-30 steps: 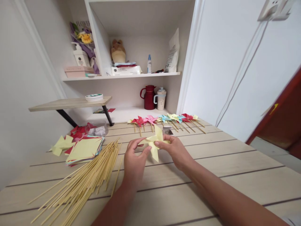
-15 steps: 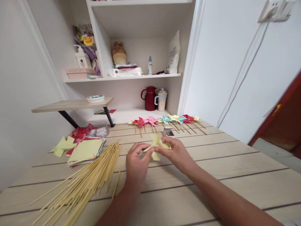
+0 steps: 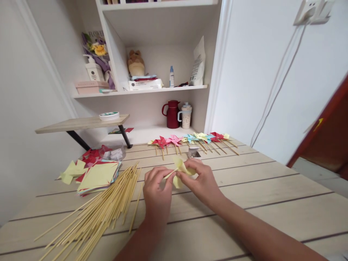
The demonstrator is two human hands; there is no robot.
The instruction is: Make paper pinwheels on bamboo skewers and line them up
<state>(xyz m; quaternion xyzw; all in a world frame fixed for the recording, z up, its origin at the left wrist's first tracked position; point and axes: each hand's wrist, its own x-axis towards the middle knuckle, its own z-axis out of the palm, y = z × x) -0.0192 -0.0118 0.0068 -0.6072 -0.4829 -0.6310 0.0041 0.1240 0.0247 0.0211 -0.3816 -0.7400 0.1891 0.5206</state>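
1. both hands meet over the wooden table (image 3: 272, 188), just right of the heap of bamboo skewers (image 3: 103, 210).
2. the left hand (image 3: 157, 192) and right hand (image 3: 202, 181) pinch a folded yellow paper pinwheel (image 3: 179, 169) between them, fingertips closed on its thin, creased flaps.
3. no clear long axis; both hands equally near.
4. finished pinwheels on sticks (image 3: 190, 139) lie beyond, far from the skewers.
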